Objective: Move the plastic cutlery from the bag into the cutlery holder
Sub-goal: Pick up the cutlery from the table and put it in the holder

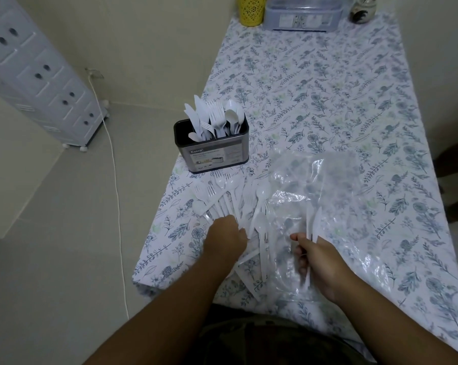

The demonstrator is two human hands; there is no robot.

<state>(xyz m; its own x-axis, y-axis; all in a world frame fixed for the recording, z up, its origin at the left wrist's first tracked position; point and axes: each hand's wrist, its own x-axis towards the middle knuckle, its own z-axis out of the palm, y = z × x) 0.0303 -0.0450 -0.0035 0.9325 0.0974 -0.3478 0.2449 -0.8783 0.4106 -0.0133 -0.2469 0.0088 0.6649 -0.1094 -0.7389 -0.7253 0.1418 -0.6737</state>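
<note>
Head view: floral tablecloth (328,88) beside tiled floor (51,233).

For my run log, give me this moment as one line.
left hand: on loose cutlery | right hand: grips knives | cutlery holder: partly filled | bag: flat on table

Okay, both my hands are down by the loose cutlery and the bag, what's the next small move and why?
Probably lift the right hand, which already grips a couple of white knives, and carry them to the cutlery holder. The holder stands upright with room left, while the left hand only rests on the loose pile of forks and spoons.
</note>
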